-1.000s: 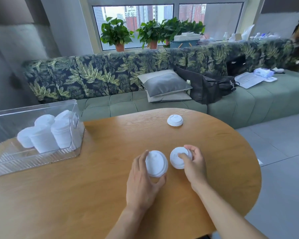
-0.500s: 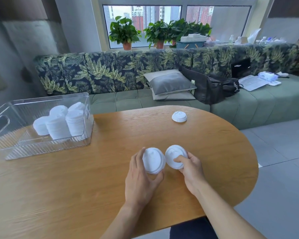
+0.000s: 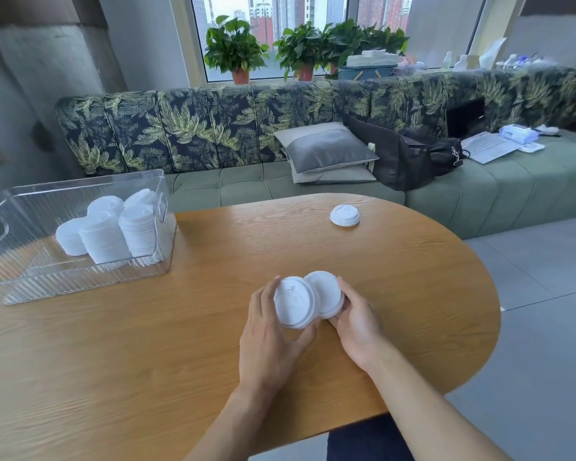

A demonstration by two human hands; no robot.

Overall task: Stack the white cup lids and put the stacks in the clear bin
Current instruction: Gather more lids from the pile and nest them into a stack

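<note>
Wooden worktop (image 3: pixel 147 344) before a leaf-print sofa (image 3: pixel 213 128): the left hand (image 3: pixel 270 341) curls round one white lid (image 3: pixel 293 301) and the right hand (image 3: pixel 358 324) grips a second lid (image 3: pixel 328 292), rims overlapping just above the wood. To nest cleanly, I judge both should face the same way and sit centred before pressing. A third lid (image 3: pixel 345 215) lies well apart near the far edge, and the clear bin (image 3: pixel 80 184) at the left already holds stacks (image 3: pixel 107 234).
</note>
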